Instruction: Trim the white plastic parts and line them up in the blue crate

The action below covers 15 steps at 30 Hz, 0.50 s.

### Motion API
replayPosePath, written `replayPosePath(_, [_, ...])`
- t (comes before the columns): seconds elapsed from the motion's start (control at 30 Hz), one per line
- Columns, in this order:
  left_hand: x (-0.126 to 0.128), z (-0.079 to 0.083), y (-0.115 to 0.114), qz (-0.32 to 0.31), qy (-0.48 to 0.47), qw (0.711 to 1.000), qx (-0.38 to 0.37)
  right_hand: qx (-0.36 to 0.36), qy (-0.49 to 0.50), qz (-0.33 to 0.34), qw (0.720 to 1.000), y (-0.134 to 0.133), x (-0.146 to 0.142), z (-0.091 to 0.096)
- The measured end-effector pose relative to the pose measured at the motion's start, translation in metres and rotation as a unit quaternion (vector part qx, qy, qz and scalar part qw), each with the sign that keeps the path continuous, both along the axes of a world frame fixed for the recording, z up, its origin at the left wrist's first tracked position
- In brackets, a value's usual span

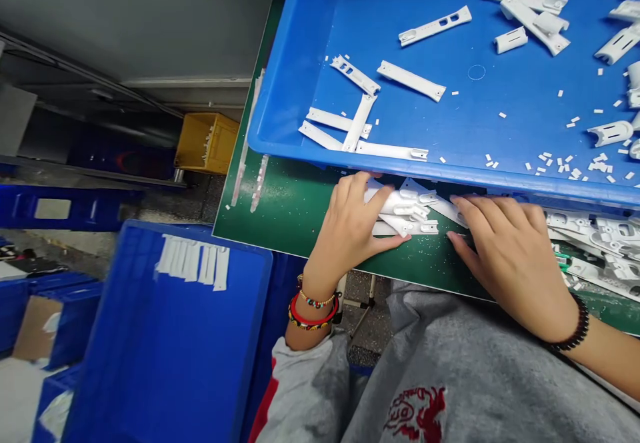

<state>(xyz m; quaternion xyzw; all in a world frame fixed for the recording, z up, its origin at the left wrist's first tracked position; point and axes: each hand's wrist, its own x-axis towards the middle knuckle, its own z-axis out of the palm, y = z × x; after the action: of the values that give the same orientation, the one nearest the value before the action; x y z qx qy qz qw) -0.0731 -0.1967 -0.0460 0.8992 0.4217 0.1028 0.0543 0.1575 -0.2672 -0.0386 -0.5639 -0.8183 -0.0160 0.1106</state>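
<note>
My left hand (pixel 353 230) rests on the green table (pixel 295 210), fingers curled around the left end of a small bundle of white plastic strips (pixel 407 213). My right hand (pixel 505 250) lies on the table at the bundle's right end, fingers stretched and pressed against the strips. The bundle lies just under the front rim of a big blue tray (pixel 300 83). Inside the tray lie several white plastic parts (pixel 410 80) and many small white chips (pixel 560 163).
A heap of white moulded parts (pixel 595 236) lies on the table right of my right hand. A blue crate (pixel 165 350) with a row of white strips (pixel 193 263) stands lower left. A yellow bin (pixel 207 142) sits on the floor beyond.
</note>
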Motion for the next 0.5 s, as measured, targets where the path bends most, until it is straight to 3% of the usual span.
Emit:
replayPosePath(0.17, [-0.002, -0.007, 0.007, -0.08, -0.039, 0.995, -0.036, -0.002, -0.011, -0.026, 1.0, 0.005, -0.004, -0.009])
replayPosePath(0.33, [0.003, -0.006, 0.011, -0.117, -0.09, 0.987, -0.068, -0.01, 0.008, -0.045, 0.999, 0.005, -0.001, -0.011])
replayPosePath(0.5, [0.003, 0.001, 0.01, -0.118, -0.078, 0.99, -0.024, -0.003, 0.04, -0.042, 0.998, 0.006, 0.005, -0.011])
